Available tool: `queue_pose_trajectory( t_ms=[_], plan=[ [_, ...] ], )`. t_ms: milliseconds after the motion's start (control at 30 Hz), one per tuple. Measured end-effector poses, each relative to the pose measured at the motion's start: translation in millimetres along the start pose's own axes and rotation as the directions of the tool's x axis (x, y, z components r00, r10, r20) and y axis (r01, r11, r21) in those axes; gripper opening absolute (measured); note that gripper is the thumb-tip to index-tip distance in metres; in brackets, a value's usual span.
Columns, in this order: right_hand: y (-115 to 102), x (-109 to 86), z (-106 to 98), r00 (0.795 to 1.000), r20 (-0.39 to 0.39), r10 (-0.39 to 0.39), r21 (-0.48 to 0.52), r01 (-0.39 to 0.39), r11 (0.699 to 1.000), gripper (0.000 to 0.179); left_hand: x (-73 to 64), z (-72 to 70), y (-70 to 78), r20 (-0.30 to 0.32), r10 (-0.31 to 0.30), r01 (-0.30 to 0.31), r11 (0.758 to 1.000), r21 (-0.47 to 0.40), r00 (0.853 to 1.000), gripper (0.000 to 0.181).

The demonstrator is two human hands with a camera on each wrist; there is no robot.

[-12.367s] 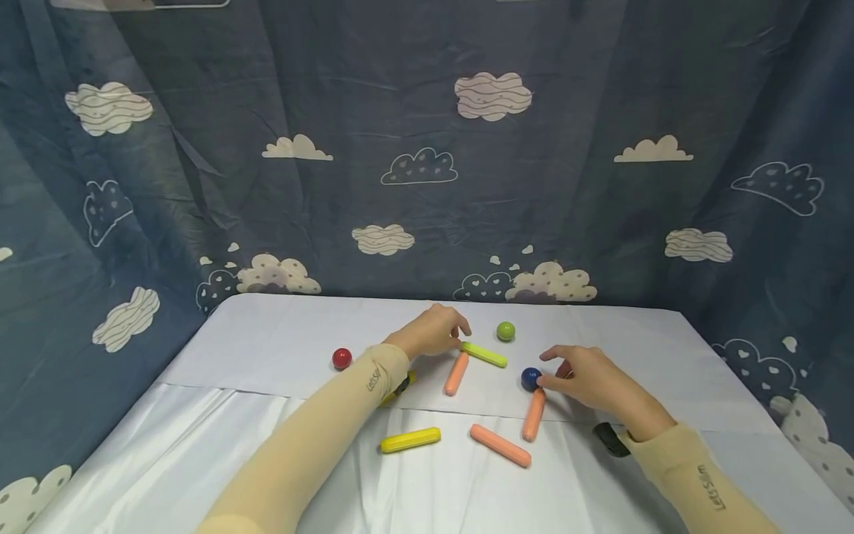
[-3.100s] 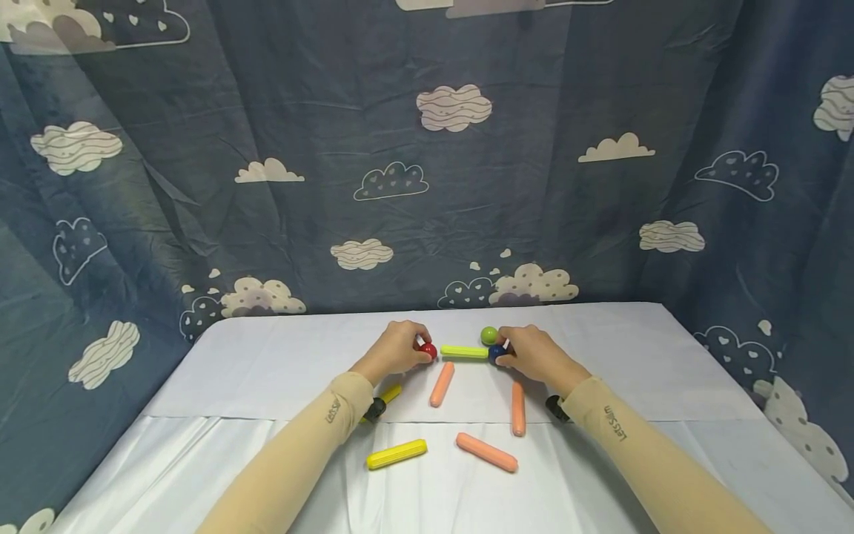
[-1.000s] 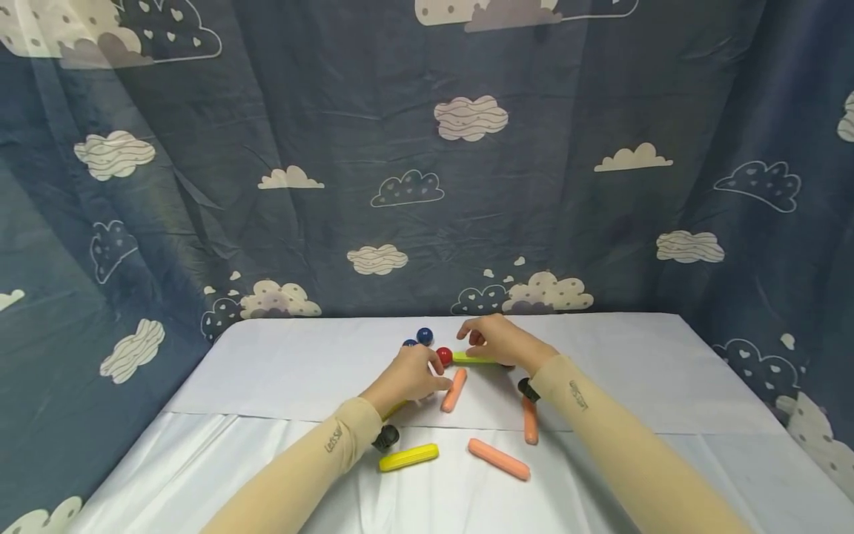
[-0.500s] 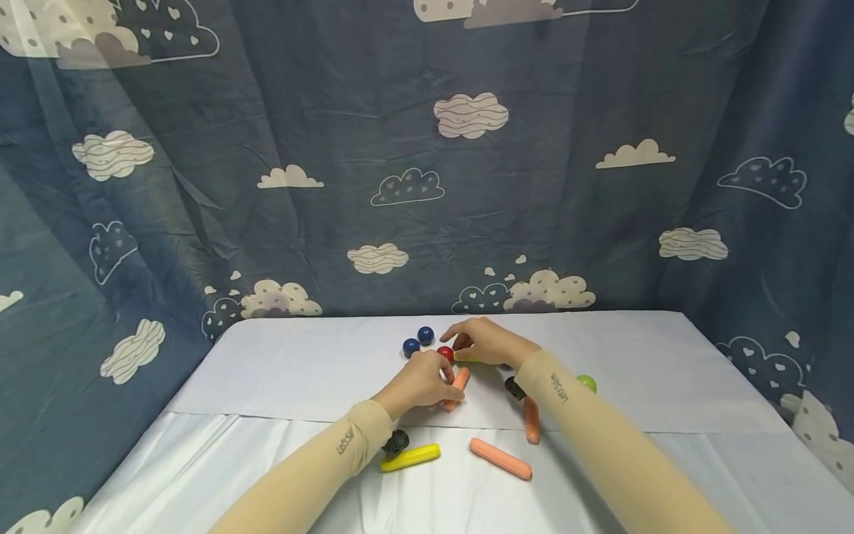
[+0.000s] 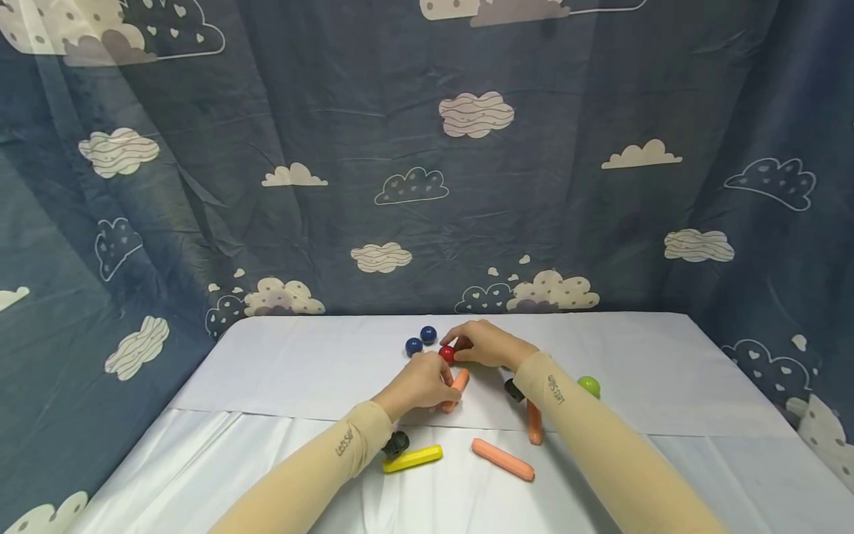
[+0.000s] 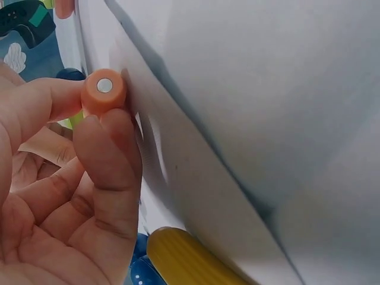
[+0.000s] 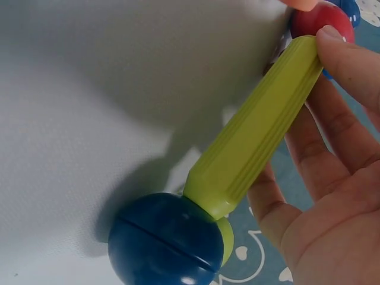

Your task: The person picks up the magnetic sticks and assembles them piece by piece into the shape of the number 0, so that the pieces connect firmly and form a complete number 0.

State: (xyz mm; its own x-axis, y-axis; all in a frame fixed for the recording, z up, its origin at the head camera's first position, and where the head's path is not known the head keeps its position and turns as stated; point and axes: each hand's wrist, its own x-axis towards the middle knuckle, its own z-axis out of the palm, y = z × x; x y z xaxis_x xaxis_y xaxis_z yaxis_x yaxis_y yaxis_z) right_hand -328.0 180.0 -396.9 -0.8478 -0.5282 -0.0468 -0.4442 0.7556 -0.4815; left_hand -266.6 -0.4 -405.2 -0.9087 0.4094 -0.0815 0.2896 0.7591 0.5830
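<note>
My left hand [image 5: 419,380] pinches an orange magnetic stick [image 5: 460,380] between thumb and finger, low over the white cloth. A silver magnet disc [image 6: 104,85] shows in the stick's end in the left wrist view. With my right hand [image 5: 490,345] I hold the far end of a yellow-green magnetic stick [image 7: 255,124], the thumb against the red ball [image 7: 320,21] there. A dark blue ball [image 7: 166,240] sits at the stick's other end, hidden behind the hand in the head view. Two blue balls, one nearer [image 5: 414,346] and one farther [image 5: 428,334], lie left of the red ball.
A yellow stick [image 5: 412,458] and an orange stick [image 5: 502,460] lie at the front of the white-covered table. Another orange stick [image 5: 534,424] is near my right sleeve, with a green ball [image 5: 589,386] beyond the sleeve. A dark cloud-patterned curtain [image 5: 414,267] stands behind.
Since a second ago my left hand has come down and right and taken hold of the orange stick. My right hand has moved left to the red ball's end; the green ball has come into view.
</note>
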Motion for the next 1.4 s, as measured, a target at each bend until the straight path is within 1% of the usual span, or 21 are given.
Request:
queue_pose_trajectory(
  t_ms=[133, 233, 433, 533, 733, 867, 1133, 1400],
  plan=[
    [1.2, 0.8, -0.2, 1.0, -0.004, -0.005, -0.006, 0.005, 1.0, 0.031, -3.1, -2.8, -2.1, 0.014, -0.005, 0.005, 1.0, -0.009, 1.0, 0.023],
    [1.6, 1.1, -0.3, 1.0, -0.006, -0.009, -0.017, 0.009, 1.0, 0.03, -5.3, -4.7, -3.3, 0.024, -0.02, 0.021, 0.999, -0.027, 1.0, 0.023],
    [-0.5, 0.4, -0.2, 1.0, -0.002, -0.001, -0.017, 0.001, 1.0, 0.03, -10.4, -6.4, -7.0, 0.009, -0.081, 0.082, 0.992, -0.091, 0.997, 0.023],
    [-1.3, -0.1, -0.1, 1.0, -0.003, 0.001, -0.014, -0.001, 1.0, 0.029, -11.5, -6.3, -8.4, 0.0, -0.103, 0.102, 0.986, -0.128, 0.995, 0.024],
    [-0.2, 0.2, 0.6, 1.0, -0.009, -0.004, -0.025, 0.004, 1.0, 0.029, -11.4, -6.9, -8.7, 0.009, -0.141, 0.14, 0.973, -0.185, 0.99, 0.026],
    [-0.1, 0.5, 0.5, 1.0, -0.011, -0.019, -0.039, 0.018, 0.999, 0.029, -11.9, -8.5, -8.5, 0.006, -0.152, 0.15, 0.97, -0.193, 0.988, 0.026],
    [-1.6, -0.5, 0.1, 1.0, -0.015, 0.007, -0.033, -0.007, 0.999, 0.029, -9.9, -9.6, -8.4, 0.003, -0.18, 0.177, 0.962, -0.209, 0.984, 0.025],
    [-2.7, -0.8, 0.7, 1.0, -0.014, 0.015, -0.036, -0.016, 0.999, 0.03, -7.5, -9.3, -7.4, -0.001, -0.191, 0.185, 0.952, -0.242, 0.982, 0.026]
  ],
)
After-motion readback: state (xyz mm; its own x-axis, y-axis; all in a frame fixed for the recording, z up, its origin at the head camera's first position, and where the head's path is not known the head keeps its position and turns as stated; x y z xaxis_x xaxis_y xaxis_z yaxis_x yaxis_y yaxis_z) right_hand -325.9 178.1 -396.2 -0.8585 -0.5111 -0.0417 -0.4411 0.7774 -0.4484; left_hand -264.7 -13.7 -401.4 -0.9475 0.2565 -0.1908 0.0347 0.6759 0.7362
